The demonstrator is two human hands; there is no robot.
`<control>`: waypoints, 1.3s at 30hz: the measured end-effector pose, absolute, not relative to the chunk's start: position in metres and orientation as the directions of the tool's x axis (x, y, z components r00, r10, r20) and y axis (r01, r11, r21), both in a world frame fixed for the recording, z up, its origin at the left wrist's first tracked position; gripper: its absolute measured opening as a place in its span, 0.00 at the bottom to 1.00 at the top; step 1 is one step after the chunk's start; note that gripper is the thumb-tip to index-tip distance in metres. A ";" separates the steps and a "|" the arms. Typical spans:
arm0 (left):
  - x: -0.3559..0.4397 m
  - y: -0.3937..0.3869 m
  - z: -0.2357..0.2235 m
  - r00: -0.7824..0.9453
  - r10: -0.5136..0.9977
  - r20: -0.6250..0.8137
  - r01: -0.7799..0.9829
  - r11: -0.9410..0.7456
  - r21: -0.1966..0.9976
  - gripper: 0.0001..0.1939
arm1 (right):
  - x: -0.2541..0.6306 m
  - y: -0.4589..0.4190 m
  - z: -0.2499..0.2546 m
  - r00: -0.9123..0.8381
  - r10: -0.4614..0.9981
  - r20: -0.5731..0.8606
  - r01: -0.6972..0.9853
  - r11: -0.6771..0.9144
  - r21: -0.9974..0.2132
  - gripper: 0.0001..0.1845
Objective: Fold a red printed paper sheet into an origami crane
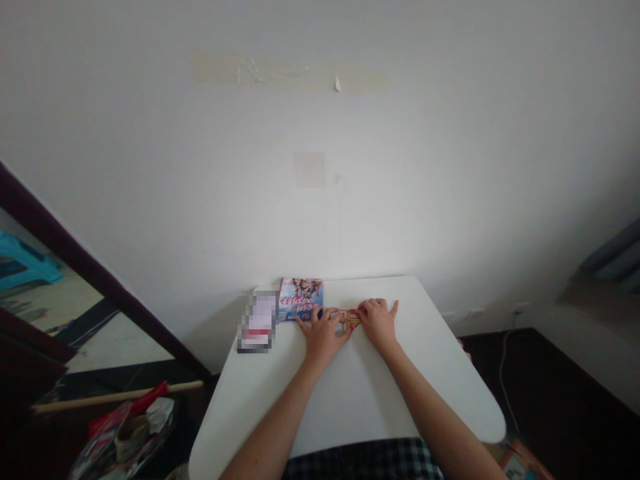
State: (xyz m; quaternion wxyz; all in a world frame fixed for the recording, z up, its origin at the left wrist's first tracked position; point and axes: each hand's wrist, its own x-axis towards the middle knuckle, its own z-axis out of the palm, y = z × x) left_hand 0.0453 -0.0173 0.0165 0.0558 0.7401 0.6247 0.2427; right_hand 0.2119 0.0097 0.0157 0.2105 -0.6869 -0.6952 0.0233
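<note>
A small red-and-yellow printed piece point(353, 319) is gripped over the middle of the table point(360, 407), toward the wall point(450, 167). Its left end is pinched by the bent fingers and thumb of the left hand point(324, 335); its right end is held under the curled fingertips of the right hand point(379, 325), whose little finger is stuck out. Both ends of the piece are covered by the hands, so its full outline and print can't be made out; whether it is lifted or rested on the table can't be told. Just beside the left hand, a colorful printed booklet-like item point(301, 293) is laid flat near the wall, its lower right corner overlapped by the fingers; contact there is unclear, and its lettering is seen upside down. Left of it, a phone-shaped object point(259, 320) is masked by coarse blocks, so no detail can be read. The table's near edge is partly hidden by the forearms and a dark checked cloth point(363, 460), itself cut off at the bottom. At lower left, a clear bag point(127, 437) is sunk in shadow, contents hard to identify. A blue plastic item point(27, 261) is cropped by the left edge. At right, a pale cable point(504, 373) is partly lost behind the table corner.
</note>
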 end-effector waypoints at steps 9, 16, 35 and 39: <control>0.046 -0.017 0.016 0.099 0.953 0.287 0.903 -0.208 0.377 0.13 | 0.208 0.009 0.016 0.052 0.964 0.261 0.959 0.025 -0.281 0.11; 0.046 -0.019 0.019 0.093 0.951 0.293 0.897 -0.208 0.390 0.13 | 0.206 0.008 0.015 0.051 0.958 0.281 0.970 0.020 -0.242 0.11; 0.051 -0.019 0.018 0.093 0.952 0.291 0.915 -0.197 0.351 0.14 | 0.207 0.011 0.011 0.052 0.960 0.276 0.974 0.013 -0.228 0.11; 0.054 -0.020 0.021 0.079 0.960 0.269 0.917 -0.175 0.359 0.14 | 0.209 0.012 0.010 0.067 0.961 0.269 0.963 0.009 -0.271 0.11</control>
